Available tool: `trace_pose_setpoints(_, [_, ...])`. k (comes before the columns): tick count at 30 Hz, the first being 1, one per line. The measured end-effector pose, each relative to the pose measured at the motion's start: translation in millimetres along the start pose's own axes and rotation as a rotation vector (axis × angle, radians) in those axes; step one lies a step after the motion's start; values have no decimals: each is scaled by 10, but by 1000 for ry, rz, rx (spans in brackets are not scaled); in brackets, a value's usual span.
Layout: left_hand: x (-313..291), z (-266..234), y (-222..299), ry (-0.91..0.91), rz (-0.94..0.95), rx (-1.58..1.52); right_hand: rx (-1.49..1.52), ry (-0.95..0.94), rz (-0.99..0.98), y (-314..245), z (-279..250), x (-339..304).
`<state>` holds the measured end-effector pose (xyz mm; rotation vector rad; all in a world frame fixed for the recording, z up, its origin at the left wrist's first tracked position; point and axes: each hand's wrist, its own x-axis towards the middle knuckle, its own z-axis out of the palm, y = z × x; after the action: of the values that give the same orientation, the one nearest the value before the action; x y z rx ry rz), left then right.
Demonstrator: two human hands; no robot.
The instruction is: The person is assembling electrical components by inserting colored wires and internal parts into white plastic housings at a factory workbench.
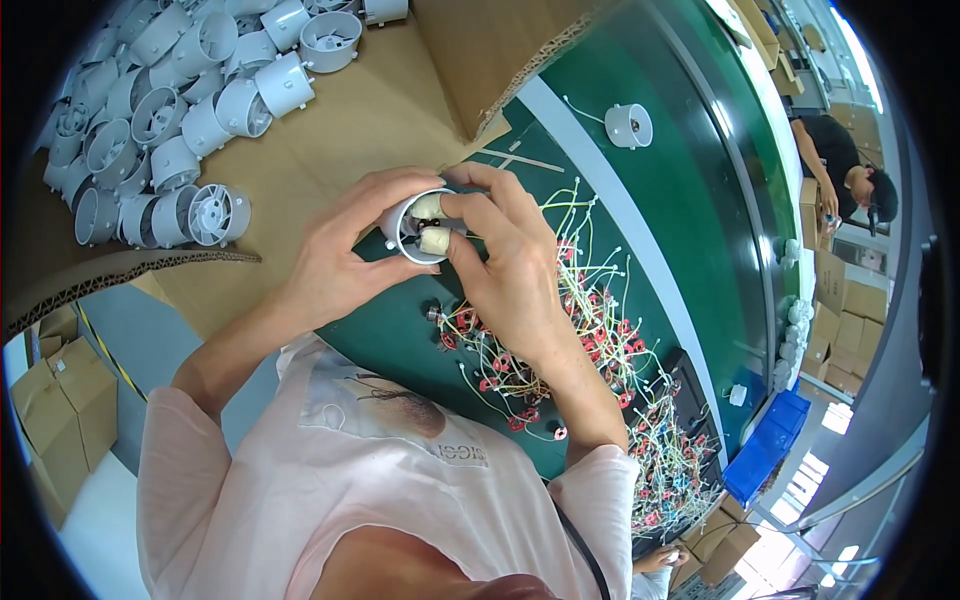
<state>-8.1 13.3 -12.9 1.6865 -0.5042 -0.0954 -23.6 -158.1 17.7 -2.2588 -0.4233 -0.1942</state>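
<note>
In front of my chest, my left hand (345, 245) is closed around a short white plastic tube housing (393, 228), its open end facing up. My right hand (515, 255) reaches in from the other side, thumb and finger bent down into the housing's mouth. Cream finger cots (434, 240) cover those two fingertips. Between them shows a small dark part (428, 222), too hidden to name. Below my right hand, a heap of small red-and-black motors (600, 335) with thin white and yellow wires lies on the green work surface (390, 335).
A cardboard box (370, 120) at the far left holds many similar white housings (160, 120). One wired housing (628, 126) sits on the green conveyor belt (690, 200). More wired parts fill a black tray (690, 385). A blue bin (768, 445) and another person (845, 165) are at the right.
</note>
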Motion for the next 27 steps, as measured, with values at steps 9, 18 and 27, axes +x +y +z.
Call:
trace_pose_setpoints(9, [39,65,7,30,-3,61,261,27,157,82,62,5])
trace_pose_setpoints(18, [136,115,1,-27,-93,25,305,-5,118,299,53,-2])
trace_pose_setpoints(27, [471,124,129,-82,109,288,372,69,293,482,-277,55])
